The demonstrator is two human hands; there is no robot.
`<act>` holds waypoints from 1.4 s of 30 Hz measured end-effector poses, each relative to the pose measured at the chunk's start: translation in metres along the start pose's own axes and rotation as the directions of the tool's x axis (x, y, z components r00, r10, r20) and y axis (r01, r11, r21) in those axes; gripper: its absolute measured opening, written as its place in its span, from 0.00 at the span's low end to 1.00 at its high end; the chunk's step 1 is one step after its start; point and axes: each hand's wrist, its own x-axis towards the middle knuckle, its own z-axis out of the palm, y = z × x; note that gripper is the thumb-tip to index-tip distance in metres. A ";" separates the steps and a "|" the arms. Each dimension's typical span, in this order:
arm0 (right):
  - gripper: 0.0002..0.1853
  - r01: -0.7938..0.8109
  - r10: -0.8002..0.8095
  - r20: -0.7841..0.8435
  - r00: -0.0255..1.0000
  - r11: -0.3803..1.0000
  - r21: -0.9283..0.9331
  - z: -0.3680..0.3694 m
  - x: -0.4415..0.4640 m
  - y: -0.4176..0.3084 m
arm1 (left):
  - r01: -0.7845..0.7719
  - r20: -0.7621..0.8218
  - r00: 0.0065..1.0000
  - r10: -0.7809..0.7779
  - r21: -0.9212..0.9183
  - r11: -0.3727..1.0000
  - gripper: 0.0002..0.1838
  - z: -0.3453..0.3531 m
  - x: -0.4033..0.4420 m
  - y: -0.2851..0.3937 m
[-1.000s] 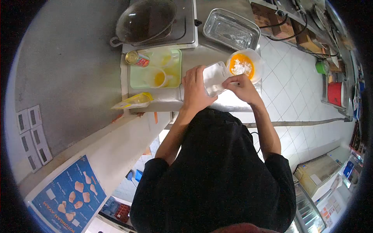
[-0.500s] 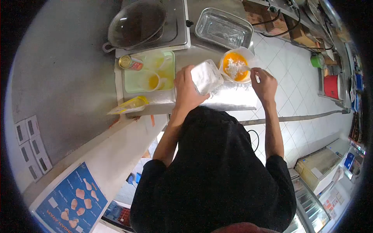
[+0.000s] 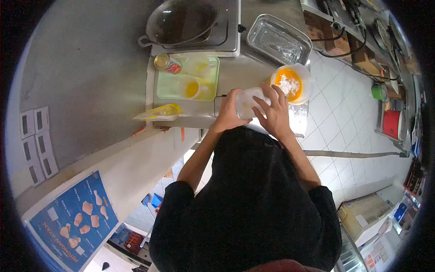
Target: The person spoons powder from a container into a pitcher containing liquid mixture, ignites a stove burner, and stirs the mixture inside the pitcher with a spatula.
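My left hand (image 3: 228,112) is closed around the left side of a clear plastic container (image 3: 245,107), whose top looks cloudy and grey. I cannot tell whether that is a lid. Over the container's right side lies my right hand (image 3: 275,113), fingers spread and touching it. Just beyond the right fingers stands a whitish bowl (image 3: 306,84) with orange liquid (image 3: 285,75) and a heap of white powder (image 3: 288,85) in it. No spoon can be made out in the right hand.
A green tray (image 3: 161,90) holds a can (image 3: 167,64) and cups with yellow residue. A yellow-edged packet (image 3: 161,112) lies nearer me. Behind are a wok (image 3: 181,22) on a stove (image 3: 232,36) and a metal tray (image 3: 281,38). The steel counter (image 3: 199,119) ends at the right.
My right hand has left the bowl, where it held a light-coloured spoon, and come over the container. The container's bright white top now looks cloudy grey. The view has shifted slightly.
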 end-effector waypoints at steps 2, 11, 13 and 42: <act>0.17 -0.023 0.023 -0.001 1.000 0.997 0.080 0.000 -0.012 0.006 | 0.036 0.068 0.997 -0.035 -0.005 0.999 0.51 0.006 -0.004 -0.012; 0.07 -0.068 0.059 0.038 0.998 0.944 0.321 -0.001 -0.047 0.023 | -0.126 0.361 0.931 -0.058 0.465 0.876 0.56 0.040 0.001 -0.048; 0.06 -0.089 0.082 0.034 0.996 0.939 0.333 -0.010 -0.048 0.019 | -0.119 0.395 0.916 -0.075 0.444 0.888 0.61 0.025 0.003 -0.030; 0.28 -0.667 0.008 0.830 0.558 -0.591 0.454 0.091 -0.079 0.037 | -0.483 -0.029 0.867 0.497 0.193 0.854 0.51 0.017 -0.010 0.038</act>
